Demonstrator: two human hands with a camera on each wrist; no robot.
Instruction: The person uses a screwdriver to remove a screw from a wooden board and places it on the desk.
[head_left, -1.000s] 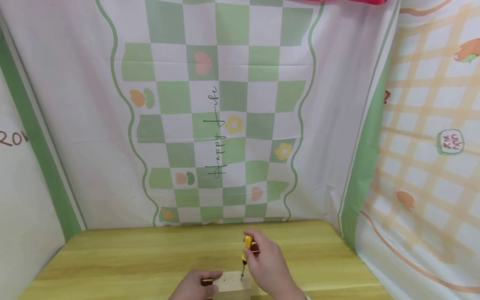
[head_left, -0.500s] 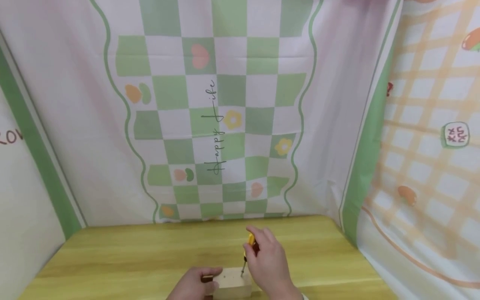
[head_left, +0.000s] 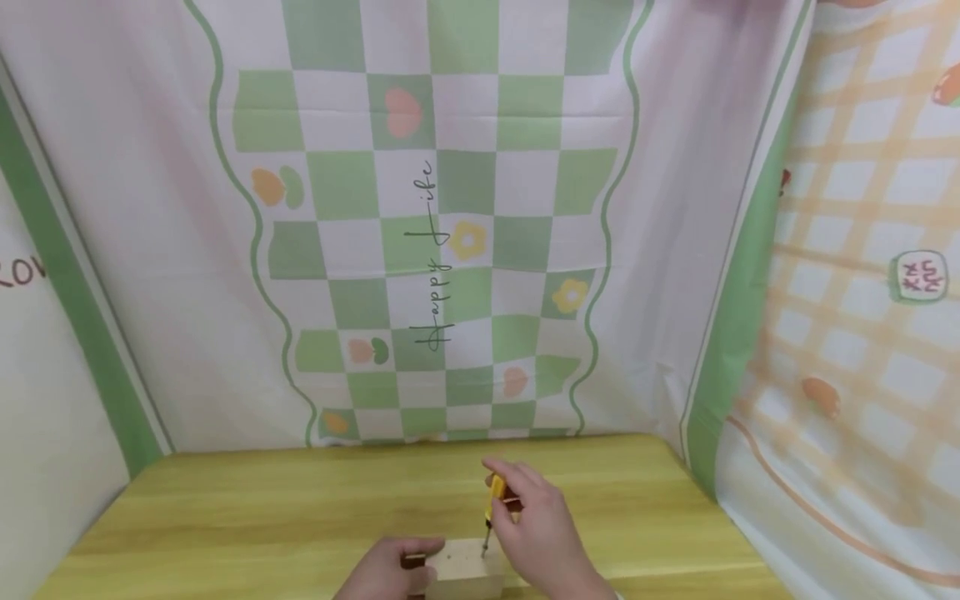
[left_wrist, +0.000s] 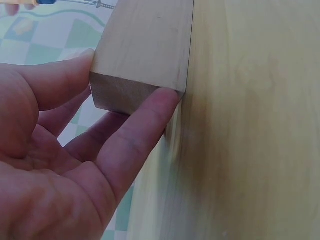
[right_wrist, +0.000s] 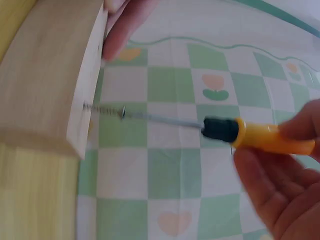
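A pale wooden block (head_left: 465,575) rests on the table near its front edge. My left hand (head_left: 386,571) grips the block's left end, fingers and thumb on its sides, as the left wrist view shows. A yellow screwdriver (right_wrist: 267,141) with a black collar is held by its handle between the thumb and fingers of my right hand (head_left: 543,533). Its thin shaft runs down to the head of a threaded screw (right_wrist: 103,109). The screw stands out of the block's upper face near the right end, with most of its thread showing. A small dark spot lies left of it.
The yellow wood-grain table (head_left: 270,517) spreads out behind and beside the hands. A green-and-white checked cloth (head_left: 465,292) hangs along its back edge. An orange-checked cloth (head_left: 862,333) hangs on the right.
My right hand has shifted its fingers and turned on the screwdriver handle, first covering more of it, then less. The left hand and block keep their place. The head view has tilted slightly.
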